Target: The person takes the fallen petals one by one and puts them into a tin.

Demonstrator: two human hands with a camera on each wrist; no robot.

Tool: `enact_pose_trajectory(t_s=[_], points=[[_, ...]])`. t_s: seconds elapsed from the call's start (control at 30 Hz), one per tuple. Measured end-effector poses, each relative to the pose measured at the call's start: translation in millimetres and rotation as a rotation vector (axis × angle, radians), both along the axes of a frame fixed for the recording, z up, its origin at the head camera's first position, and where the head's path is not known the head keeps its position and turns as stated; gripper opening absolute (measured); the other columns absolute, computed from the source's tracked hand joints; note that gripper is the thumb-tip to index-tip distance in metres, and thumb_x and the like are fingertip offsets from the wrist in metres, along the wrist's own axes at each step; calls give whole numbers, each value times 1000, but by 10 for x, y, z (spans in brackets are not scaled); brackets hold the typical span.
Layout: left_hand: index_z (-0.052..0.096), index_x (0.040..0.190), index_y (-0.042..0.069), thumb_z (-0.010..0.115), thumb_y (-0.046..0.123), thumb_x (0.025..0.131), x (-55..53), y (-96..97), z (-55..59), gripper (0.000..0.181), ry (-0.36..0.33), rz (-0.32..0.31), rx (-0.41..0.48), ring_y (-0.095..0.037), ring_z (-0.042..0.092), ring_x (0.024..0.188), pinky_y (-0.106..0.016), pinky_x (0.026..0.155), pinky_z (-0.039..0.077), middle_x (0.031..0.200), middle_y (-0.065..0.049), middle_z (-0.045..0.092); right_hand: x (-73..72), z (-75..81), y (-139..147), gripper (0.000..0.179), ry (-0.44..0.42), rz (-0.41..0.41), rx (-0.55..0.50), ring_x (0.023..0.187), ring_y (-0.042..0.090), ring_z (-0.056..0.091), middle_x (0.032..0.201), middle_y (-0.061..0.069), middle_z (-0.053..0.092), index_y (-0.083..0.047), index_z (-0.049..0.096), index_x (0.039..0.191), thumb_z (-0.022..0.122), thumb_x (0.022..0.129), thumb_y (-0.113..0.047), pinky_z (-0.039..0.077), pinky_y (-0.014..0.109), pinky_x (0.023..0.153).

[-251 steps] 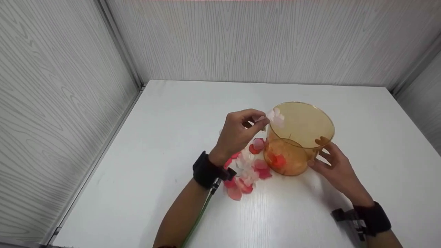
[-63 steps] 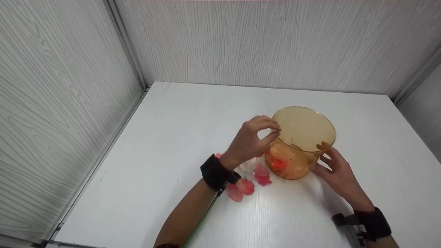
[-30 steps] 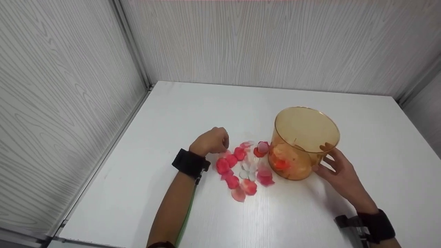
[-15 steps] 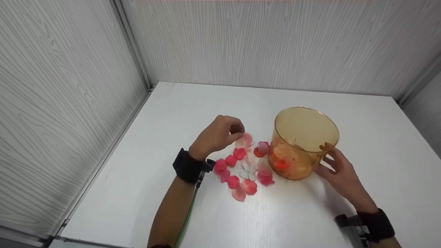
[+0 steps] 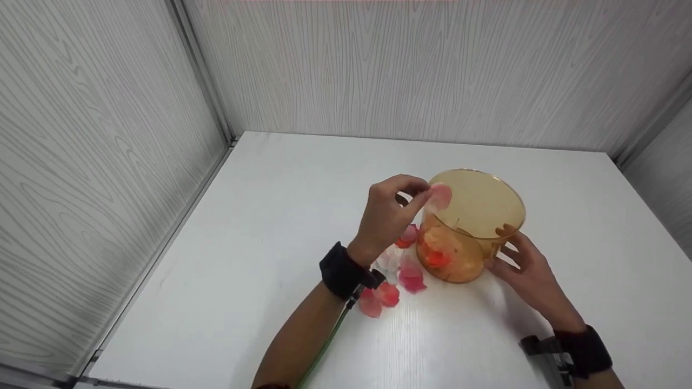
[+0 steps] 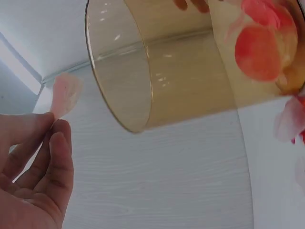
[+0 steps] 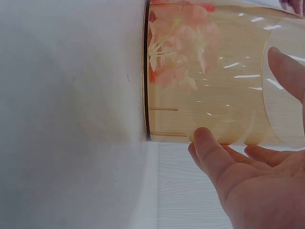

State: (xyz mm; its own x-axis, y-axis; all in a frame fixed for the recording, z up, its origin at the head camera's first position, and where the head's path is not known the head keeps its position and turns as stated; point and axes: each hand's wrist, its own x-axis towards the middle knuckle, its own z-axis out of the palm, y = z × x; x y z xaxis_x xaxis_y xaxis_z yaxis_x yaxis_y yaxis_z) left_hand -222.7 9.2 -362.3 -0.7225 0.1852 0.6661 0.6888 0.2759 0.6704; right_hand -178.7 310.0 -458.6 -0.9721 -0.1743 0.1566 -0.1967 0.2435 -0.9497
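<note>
Between thumb and fingertips my left hand (image 5: 386,213) pinches a pale pink flower petal (image 5: 440,196) at the left rim of a clear amber container (image 5: 476,202). The left wrist view shows that petal (image 6: 66,95) upright in the pinch, apart from the container's wall. My right hand (image 5: 527,267) holds the container by its right side, thumb and fingers on the wall. Inside, orange-looking petals (image 7: 178,52) lie at the bottom. Loose pink petals (image 5: 412,275) lie on the table left of the container, partly hidden by my left wrist.
The container stands on a white table (image 5: 259,216). Behind it rises a grey wood-grain panel (image 5: 405,70), with another panel (image 5: 108,135) along the left. A green cable (image 5: 327,346) runs along the left forearm; both wrists wear black straps.
My left hand has picked up a pink petal from the scattered ones and moved right to the container's rim. Earlier it brought a whitish petal there. My right hand keeps its hold.
</note>
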Motion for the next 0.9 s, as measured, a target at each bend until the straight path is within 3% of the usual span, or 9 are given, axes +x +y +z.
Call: enact_pose_trajectory(t_s=[0.1,0.23,0.4,0.5,0.67,0.9], points=[[77,106,3,75,16,95,-16,116,-96,17,-13,1,34,-15,69,84,-23,70,60,97,-9,78,0,-21,-6,78,6,10,-20,138,7,45,162,4,34,-15,31,161,71,95,-2,53,15,100],[78,107,7,74,19,96,-30,209,-186,17,-29,-1,-61,-11,64,83,-17,73,55,95,-5,78,16,-21,2,78,19,4,-18,133,2,47,160,5,36,-11,30,161,70,95,-1,53,14,98],[77,108,6,73,17,97,-52,138,-171,17,-35,-34,-173,-16,65,87,-15,79,54,100,-7,76,14,-7,-3,78,19,2,-12,134,2,46,161,9,35,-12,30,161,70,95,-1,52,14,99],[76,110,4,72,16,97,-89,14,-132,18,-71,-65,-207,-20,67,90,-21,83,58,103,-10,75,5,1,-7,77,21,1,-19,134,1,47,161,8,35,-13,31,161,71,95,-1,52,14,99],[76,112,7,72,17,97,-189,-273,-173,18,-243,-69,-326,-19,68,88,-23,79,59,104,-8,75,-7,6,-2,76,38,7,-14,132,-2,48,162,5,34,-12,32,160,71,95,-1,52,14,99],[71,121,8,72,23,97,-331,-587,-481,28,-520,77,-589,-21,67,97,-32,87,61,111,-9,71,-2,-19,-4,75,36,2,-18,130,-5,49,159,4,36,-10,33,159,71,94,0,53,14,98]])
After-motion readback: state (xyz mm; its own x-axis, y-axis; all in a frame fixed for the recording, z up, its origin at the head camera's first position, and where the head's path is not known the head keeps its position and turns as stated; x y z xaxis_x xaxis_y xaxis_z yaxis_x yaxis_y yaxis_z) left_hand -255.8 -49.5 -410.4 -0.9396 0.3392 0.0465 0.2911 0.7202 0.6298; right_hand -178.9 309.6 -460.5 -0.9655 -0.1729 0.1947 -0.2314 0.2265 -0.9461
